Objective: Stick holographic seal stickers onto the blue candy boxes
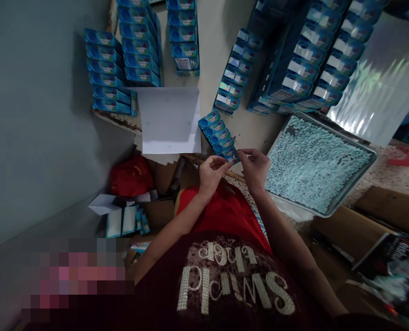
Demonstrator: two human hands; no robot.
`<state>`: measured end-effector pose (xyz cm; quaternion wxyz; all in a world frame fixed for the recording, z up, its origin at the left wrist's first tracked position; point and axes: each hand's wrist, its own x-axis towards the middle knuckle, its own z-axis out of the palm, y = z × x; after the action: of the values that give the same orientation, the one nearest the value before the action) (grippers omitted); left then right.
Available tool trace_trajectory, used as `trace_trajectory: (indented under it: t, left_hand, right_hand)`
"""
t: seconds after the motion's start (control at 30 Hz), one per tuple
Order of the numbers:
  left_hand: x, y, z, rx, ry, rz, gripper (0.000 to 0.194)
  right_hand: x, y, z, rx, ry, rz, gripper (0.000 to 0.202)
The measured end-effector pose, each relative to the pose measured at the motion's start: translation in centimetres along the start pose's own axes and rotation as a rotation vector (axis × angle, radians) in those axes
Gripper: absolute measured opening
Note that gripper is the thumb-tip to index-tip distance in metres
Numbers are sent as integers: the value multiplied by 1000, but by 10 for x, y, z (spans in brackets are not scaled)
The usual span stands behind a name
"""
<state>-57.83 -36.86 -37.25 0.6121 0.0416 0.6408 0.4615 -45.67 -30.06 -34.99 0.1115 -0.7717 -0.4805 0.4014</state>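
- Our left hand (209,177) and right hand (256,170) are both pinching the near-end blue pack (227,154) at the table edge; squeeze too hard and we could crease it.
- One nudge might skew the row of blue packs (215,129), or shove the white sheet (169,122) just beside it.
- The tray (352,186) of pale-blue pellets (314,161) sits near our right forearm (287,230) (elbows, ugh), so a bump could spill some.

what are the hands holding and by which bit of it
The nearest small blue pack in the short row, by its near end: the left hand and right hand have their fingers there.
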Motion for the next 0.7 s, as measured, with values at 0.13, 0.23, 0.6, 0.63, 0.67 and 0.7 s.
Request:
trace_trajectory:
  t: [0.13,0.23,0.6,0.63,0.67,0.7]
  left_hand:
    - [-1,4,-5,-72,5,-98,43]
    - [6,14,-11,-40,2,-89,39]
    - [60,44,-41,222,-47,102,24]
    - [61,46,-43,191,-29,77,25]
    - [63,48,-45,156,-8,49,26]
    - [65,49,-47,125,13,26,27]
  right_hand:
    - [2,-2,1,-28,7,-13,36]
    - [5,-3,2,-47,-1,-19,35]
    - [45,-31,8,-118,-162,-126,30]
    - [48,-38,10,-122,-194,-128,29]
    - [52,-45,12,-131,-223,-134,28]
    - [56,-52,16,-146,-247,-150,26]
